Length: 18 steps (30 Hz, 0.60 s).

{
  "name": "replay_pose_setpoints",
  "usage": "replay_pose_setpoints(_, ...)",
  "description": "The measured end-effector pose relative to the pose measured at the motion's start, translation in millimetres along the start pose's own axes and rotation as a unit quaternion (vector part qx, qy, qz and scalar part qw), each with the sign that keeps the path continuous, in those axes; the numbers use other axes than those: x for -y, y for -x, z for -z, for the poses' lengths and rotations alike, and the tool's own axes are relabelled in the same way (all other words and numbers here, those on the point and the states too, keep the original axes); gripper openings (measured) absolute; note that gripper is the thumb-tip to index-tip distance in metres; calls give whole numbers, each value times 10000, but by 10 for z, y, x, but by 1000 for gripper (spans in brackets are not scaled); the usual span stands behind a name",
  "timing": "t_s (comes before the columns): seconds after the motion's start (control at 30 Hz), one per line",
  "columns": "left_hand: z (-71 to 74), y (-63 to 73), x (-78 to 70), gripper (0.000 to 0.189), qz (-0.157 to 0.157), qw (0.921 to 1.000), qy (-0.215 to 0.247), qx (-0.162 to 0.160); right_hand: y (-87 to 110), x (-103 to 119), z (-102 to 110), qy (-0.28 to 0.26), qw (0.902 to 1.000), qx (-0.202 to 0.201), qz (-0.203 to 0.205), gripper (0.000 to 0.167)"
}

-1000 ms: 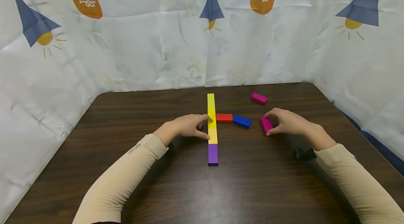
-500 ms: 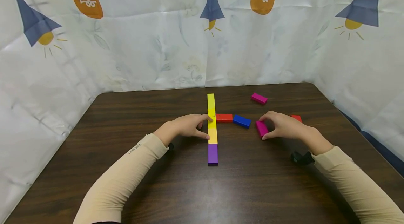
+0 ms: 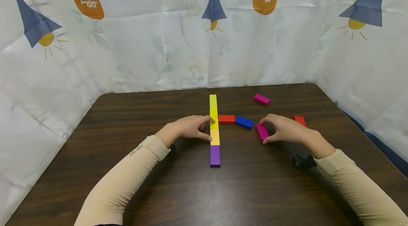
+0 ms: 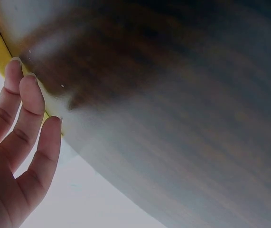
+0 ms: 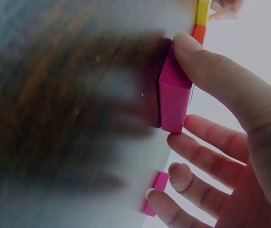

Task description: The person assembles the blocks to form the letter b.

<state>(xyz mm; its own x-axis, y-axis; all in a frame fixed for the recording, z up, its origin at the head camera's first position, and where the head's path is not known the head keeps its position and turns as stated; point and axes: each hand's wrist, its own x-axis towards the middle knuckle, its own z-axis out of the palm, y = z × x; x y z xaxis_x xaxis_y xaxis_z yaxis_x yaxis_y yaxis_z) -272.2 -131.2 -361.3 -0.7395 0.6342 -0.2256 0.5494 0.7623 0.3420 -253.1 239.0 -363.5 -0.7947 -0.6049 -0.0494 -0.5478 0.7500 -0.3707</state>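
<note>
My right hand (image 3: 285, 126) pinches a magenta block (image 3: 262, 133) between thumb and fingertips, low at the tabletop. In the right wrist view the thumb lies on one end of that magenta block (image 5: 175, 107), with fingers at the other. My left hand (image 3: 189, 126) touches a row of yellow blocks (image 3: 213, 103) with index finger and thumb, its other fingers loosely bent in the left wrist view. A purple block (image 3: 215, 156) ends the row at the near side. From the row a red block (image 3: 226, 119) extends rightward, then a slightly tilted blue block (image 3: 244, 122), just left of the held one.
Behind the right hand lies another magenta block (image 3: 262, 99). A second red block (image 3: 300, 120) sits beyond the right wrist, partly covered by it. The dark wooden table (image 3: 159, 190) meets a patterned white curtain (image 3: 143, 49) at the back and sides.
My right hand has slid the magenta block left and slightly nearer, toward the blue block. The second red block has come into view behind it. The left hand stays in place.
</note>
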Motion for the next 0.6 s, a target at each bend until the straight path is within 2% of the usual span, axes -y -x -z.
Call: replay_pose_setpoints(0.6,-4,-4,1,68,-2,10000,52,-2,-2,60,-64,27,9997,-76,224,60)
